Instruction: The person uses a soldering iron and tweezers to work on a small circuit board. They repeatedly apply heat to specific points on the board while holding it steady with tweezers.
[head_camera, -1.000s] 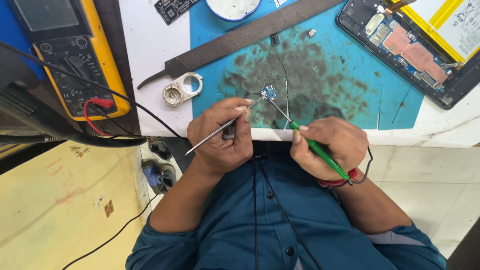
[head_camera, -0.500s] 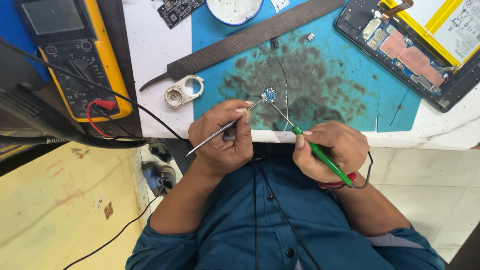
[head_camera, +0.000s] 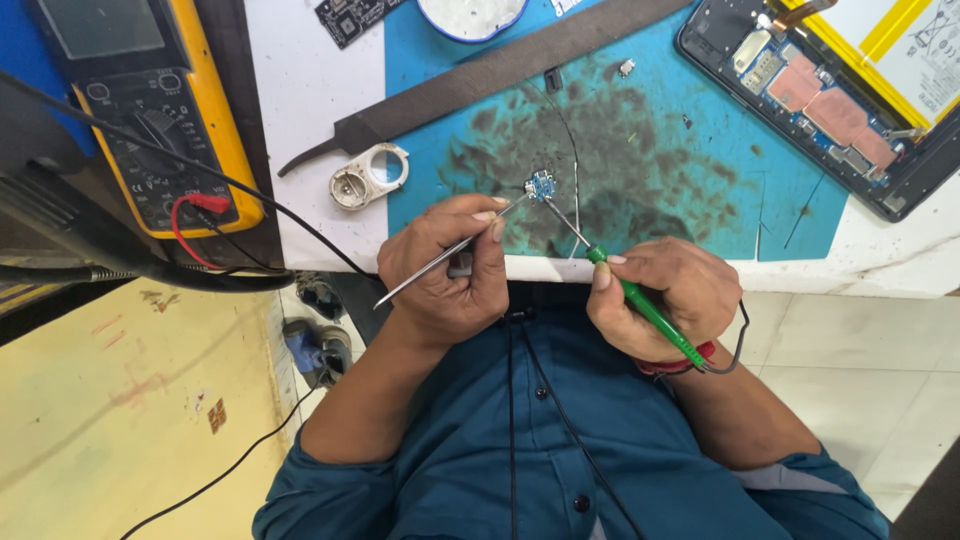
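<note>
at the near edge of a scorched blue work mat (head_camera: 700, 170), you bend over a tiny blue circuit board (head_camera: 541, 185) that lies flat on the mat, just beyond your knuckles. your left hand (head_camera: 445, 270) is closed around a pair of metal tweezers (head_camera: 450, 252), whose tips reach the board from about seven o'clock and look to be touching it; whether they pinch its edge or only press on it is too small to tell. your right hand (head_camera: 665, 295) is wrapped shut on a green-handled soldering iron (head_camera: 640, 305), its thin tip meeting the board from about five o'clock. the board looks feather-light, stiff and fragile, likely to skid under any sideways push, so it is best taken by its bare edges with the tweezers, never by the mounted parts. at ten o'clock from the board lies a small white loupe (head_camera: 368, 176); a long dark strip (head_camera: 500, 75) runs across the mat at twelve. an opened tablet (head_camera: 800, 90) sits at two o'clock, and a yellow multimeter (head_camera: 150, 110) at ten, well apart.
</note>
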